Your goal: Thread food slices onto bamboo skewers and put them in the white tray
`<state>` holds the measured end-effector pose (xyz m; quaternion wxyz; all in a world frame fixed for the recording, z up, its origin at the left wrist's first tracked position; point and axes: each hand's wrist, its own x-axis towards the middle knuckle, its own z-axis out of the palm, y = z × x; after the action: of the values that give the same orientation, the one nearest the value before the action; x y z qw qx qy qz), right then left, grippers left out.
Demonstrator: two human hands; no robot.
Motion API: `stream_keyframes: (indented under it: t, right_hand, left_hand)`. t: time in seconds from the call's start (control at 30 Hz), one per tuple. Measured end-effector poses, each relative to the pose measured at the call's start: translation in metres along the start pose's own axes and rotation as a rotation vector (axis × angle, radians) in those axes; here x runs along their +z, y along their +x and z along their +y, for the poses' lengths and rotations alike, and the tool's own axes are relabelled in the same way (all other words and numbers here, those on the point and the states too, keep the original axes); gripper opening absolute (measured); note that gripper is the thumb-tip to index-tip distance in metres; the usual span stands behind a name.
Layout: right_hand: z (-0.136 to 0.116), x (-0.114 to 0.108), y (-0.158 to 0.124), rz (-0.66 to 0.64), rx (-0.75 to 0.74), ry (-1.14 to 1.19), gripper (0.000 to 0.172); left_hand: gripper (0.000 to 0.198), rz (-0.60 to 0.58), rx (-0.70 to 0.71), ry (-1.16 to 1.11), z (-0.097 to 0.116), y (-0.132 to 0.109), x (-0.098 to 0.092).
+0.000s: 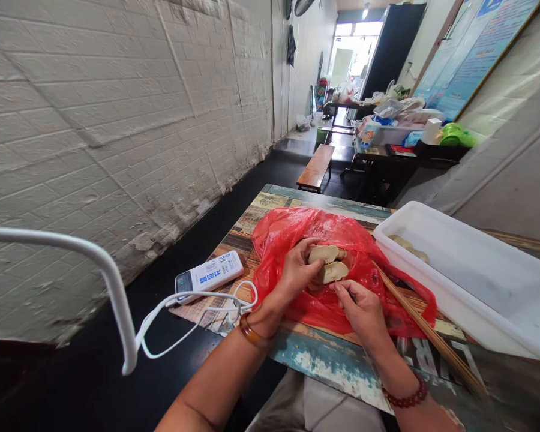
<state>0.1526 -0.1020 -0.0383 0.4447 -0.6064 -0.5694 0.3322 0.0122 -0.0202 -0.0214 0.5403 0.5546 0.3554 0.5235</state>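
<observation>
Over the open red plastic bag, my left hand grips pale, flat, oval food slices, its thumb pressed on them. A second pale slice sits just below the first. My right hand is closed in a pinch on a thin stick, whose tip meets the lower edge of that slice. More pieces lie partly hidden in the bag beneath my fingers. A bundle of thin wooden sticks rests to the right of my right hand, across the bag's edge.
A white plastic tub with a few pale slices inside stands at the right. On the table's left lie a white power bank and its looped cable. Beyond are a wooden bench and a cluttered table.
</observation>
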Motion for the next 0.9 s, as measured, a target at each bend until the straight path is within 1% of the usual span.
stream_keyframes:
  t: [0.17, 0.3, 0.43, 0.63, 0.9]
  right_hand:
    - [-0.0003, -0.0004, -0.0008, -0.008, -0.001, -0.018, 0.036]
    - [0.0009, 0.0001, -0.0010, -0.003, -0.021, -0.030, 0.037]
    - [0.0016, 0.0009, -0.0017, -0.001, -0.050, -0.016, 0.037]
    - [0.0004, 0.0000, -0.0021, -0.005, -0.080, -0.029, 0.037]
    - [-0.0006, 0.0000, -0.0027, -0.005, -0.092, -0.042, 0.038]
  left_hand:
    - [0.048, -0.013, -0.118, -0.221, 0.0031, -0.0013, -0.0017]
    - [0.050, 0.000, -0.164, -0.354, 0.0039, -0.0026, -0.0023]
    - [0.050, 0.035, -0.210, -0.441, 0.0029, -0.0024, -0.0029]
    - [0.048, 0.074, -0.230, -0.429, 0.0012, -0.0022, -0.0048]
    - [0.045, 0.090, -0.268, -0.419, 0.0070, -0.0023, -0.0053]
